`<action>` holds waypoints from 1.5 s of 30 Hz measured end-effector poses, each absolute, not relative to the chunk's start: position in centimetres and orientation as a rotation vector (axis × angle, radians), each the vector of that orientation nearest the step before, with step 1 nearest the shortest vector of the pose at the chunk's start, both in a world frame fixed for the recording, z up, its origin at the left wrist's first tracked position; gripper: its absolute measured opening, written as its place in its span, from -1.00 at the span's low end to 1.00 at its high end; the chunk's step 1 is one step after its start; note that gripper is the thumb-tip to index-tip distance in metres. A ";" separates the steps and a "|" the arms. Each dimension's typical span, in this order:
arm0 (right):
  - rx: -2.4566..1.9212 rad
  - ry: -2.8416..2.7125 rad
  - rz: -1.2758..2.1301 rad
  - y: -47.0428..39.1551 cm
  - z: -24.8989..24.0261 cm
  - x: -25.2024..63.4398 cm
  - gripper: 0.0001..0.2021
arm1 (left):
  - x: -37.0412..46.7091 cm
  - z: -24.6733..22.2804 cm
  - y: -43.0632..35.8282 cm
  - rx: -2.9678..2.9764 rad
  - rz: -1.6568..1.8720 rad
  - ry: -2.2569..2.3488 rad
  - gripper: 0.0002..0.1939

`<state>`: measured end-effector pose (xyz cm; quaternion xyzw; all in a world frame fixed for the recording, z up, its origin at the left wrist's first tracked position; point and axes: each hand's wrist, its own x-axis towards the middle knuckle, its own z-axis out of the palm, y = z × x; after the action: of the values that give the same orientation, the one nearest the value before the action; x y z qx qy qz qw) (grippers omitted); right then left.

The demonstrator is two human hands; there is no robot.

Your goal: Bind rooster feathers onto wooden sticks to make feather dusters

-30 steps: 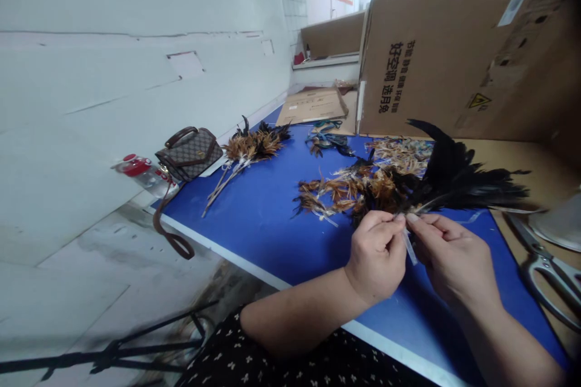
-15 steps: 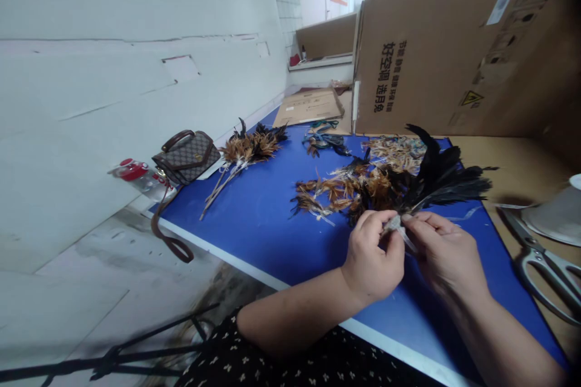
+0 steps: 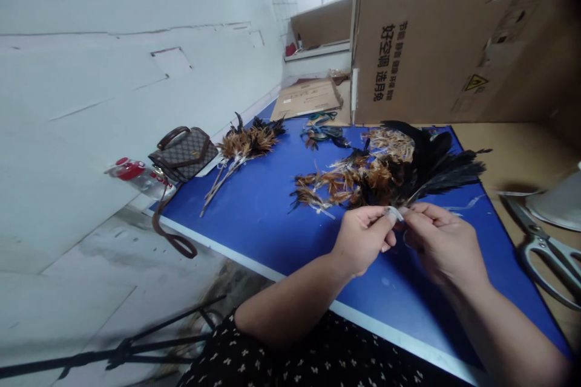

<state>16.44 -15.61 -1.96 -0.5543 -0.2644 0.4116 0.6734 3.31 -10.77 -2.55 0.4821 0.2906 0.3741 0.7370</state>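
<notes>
My left hand (image 3: 363,237) is closed, thumb and forefinger pinching a whitish, see-through strip (image 3: 394,213). Close beside it my right hand (image 3: 445,245) is also closed, its fingertips pressed together at the stem ends of a bunch of black feathers (image 3: 442,166). The strip runs between the two pinches; how it lies round the stems is hidden by my fingers. The long black plumes fan out away from me to the right. Just beyond my left hand, brown and black feather pieces (image 3: 345,184) lie on the blue tabletop (image 3: 272,230).
Scissors (image 3: 540,242) and a white object (image 3: 560,202) are at the right. A finished-looking feather bundle on sticks (image 3: 249,142), a handbag (image 3: 186,154) and a bottle (image 3: 140,175) stand left. A large cardboard box (image 3: 436,42) blocks the back; a black tripod (image 3: 127,351) is below.
My left thumb has come forward over the strip and that hand has flattened. The black plumes have tilted and turned slightly in my grip. The camera view has shifted a little.
</notes>
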 end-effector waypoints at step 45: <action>-1.673 -1.090 0.632 -16.6 -1.1 16.6 -0.61 | 2.7 -5.2 -11.1 2.175 1.358 0.697 -0.60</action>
<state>16.57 -16.63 -1.09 -0.6917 -0.4507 0.2612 0.5001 2.66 -11.06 -5.25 0.7947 0.2545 0.4961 0.2400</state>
